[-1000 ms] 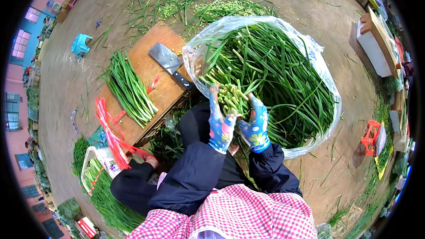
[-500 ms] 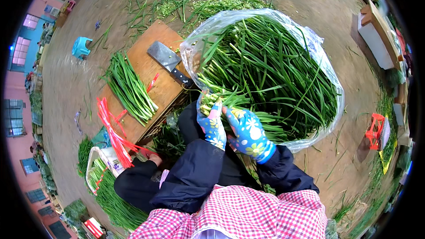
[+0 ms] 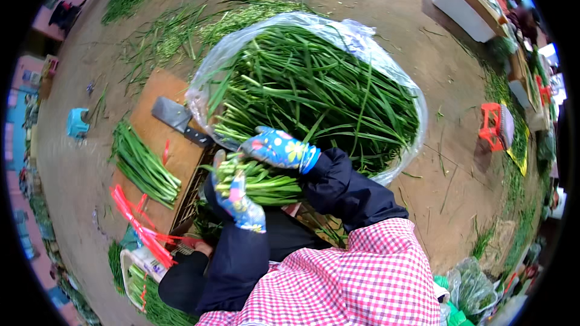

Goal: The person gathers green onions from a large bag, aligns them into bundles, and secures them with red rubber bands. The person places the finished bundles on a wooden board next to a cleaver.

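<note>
Both my hands wear blue flowered gloves. My left hand (image 3: 237, 196) grips the cut ends of a bunch of green stalks (image 3: 260, 182) held over my lap. My right hand (image 3: 279, 148) lies on top of the same bunch, fingers curled over it. Just beyond my hands stands a big clear plastic bag (image 3: 386, 66) full of long green stalks (image 3: 314, 90). To the left lies a wooden board (image 3: 151, 139) with a cleaver (image 3: 176, 119) and a laid-out bundle of stalks (image 3: 142, 166).
Red ties (image 3: 140, 223) lie at the board's near end, beside a white basket (image 3: 136, 271) of greens. Loose green trimmings are scattered on the dirt floor. A small blue stool (image 3: 77, 123) stands at left, a red stool (image 3: 492, 125) at right, and boxes (image 3: 462, 3) at the far right.
My hands have drawn the bunch out of the bag toward my lap and turned it sideways. The view has swung a little to the left.
</note>
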The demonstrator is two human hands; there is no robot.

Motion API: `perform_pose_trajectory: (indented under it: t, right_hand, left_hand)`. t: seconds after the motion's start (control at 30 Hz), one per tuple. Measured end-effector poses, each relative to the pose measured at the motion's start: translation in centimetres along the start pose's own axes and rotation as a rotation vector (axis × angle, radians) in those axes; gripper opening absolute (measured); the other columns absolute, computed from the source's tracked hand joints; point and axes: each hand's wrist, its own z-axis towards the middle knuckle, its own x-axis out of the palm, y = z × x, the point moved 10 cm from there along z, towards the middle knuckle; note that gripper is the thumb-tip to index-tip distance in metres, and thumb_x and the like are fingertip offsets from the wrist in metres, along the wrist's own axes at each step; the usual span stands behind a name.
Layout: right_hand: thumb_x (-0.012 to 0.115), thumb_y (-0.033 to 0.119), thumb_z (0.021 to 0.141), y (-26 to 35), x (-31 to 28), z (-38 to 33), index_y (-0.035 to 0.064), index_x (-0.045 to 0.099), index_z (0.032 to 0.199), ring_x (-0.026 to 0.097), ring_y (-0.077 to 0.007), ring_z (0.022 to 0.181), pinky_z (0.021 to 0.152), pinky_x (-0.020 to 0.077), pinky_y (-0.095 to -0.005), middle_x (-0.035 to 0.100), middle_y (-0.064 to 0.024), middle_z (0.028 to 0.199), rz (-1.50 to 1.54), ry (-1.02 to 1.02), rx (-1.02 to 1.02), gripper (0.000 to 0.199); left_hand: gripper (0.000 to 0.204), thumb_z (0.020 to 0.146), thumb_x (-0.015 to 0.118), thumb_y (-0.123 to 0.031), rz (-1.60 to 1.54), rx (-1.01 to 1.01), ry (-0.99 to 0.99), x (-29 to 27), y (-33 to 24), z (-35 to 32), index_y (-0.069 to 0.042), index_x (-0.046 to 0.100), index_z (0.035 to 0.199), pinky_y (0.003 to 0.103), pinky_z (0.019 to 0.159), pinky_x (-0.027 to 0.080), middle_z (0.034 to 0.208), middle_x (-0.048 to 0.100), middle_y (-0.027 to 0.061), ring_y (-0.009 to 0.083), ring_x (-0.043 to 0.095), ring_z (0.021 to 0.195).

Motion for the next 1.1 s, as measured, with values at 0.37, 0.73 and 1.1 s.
perform_pose_trajectory:
  t: [0.37,0.73,1.1]
  right_hand:
    - [0.049,0.021,0.091,2.2,-1.3,-3.9,0.0037,0.061,0.108,0.063,-0.0256,0.076,0.069,0.0491,-0.0335,0.065,-0.0129,0.086,0.671,-0.225,0.433,0.027]
    - [0.049,0.024,0.092,2.0,1.0,-2.9,0.0064,0.059,0.114,0.06,-0.0223,0.077,0.07,0.0463,-0.0316,0.064,-0.0117,0.089,0.551,0.055,0.41,0.03]
    - [0.06,0.041,0.082,-4.4,-10.6,-18.2,0.0048,0.063,0.107,0.063,-0.0239,0.079,0.071,0.0485,-0.0342,0.067,-0.0139,0.087,-0.172,0.498,1.021,0.044]
  left_hand:
    - [0.084,0.075,0.07,-0.014,0.095,0.174,0.32,1.5,-1.9,-1.5,-0.002,0.022,0.142,0.036,0.1,0.039,0.146,0.027,0.0148,0.0264,0.047,0.118]
    - [0.044,0.083,0.057,-0.013,-0.09,-0.011,0.194,0.2,-2.7,-0.4,0.002,0.048,0.123,0.035,0.083,0.047,0.1,0.059,0.0102,0.0181,0.056,0.09]
    - [0.041,0.092,0.041,-0.027,-0.32,0.217,0.185,-15.0,-17.8,17.5,-0.002,0.05,0.122,0.047,0.081,0.053,0.109,0.06,0.0175,0.0302,0.063,0.092]
